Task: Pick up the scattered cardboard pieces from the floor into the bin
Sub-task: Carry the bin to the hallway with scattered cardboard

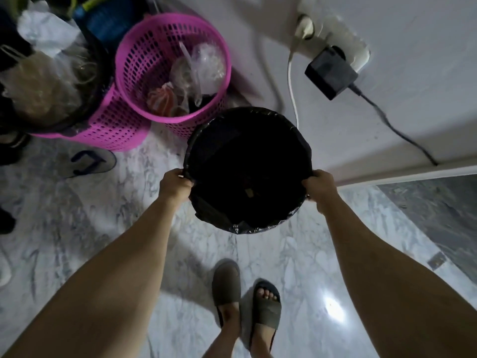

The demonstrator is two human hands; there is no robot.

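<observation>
While the round bin (247, 171), lined with a black plastic bag, is held above the marble floor (90, 228), its rim is gripped on either side by the left hand (175, 186) and the right hand (320, 188), fingers closed over the edge. Its inside is very dark, and only a small brownish scrap (249, 193), possibly cardboard, is made out. No readable writing is seen.

A pink perforated basket (173, 73) of clear plastic wrappers stood at eleven o'clock, a second pink basket (85, 117) beside it at ten. A black power adapter (330, 72) sat plugged in at one o'clock, its cable (397, 130) trailing toward three.
</observation>
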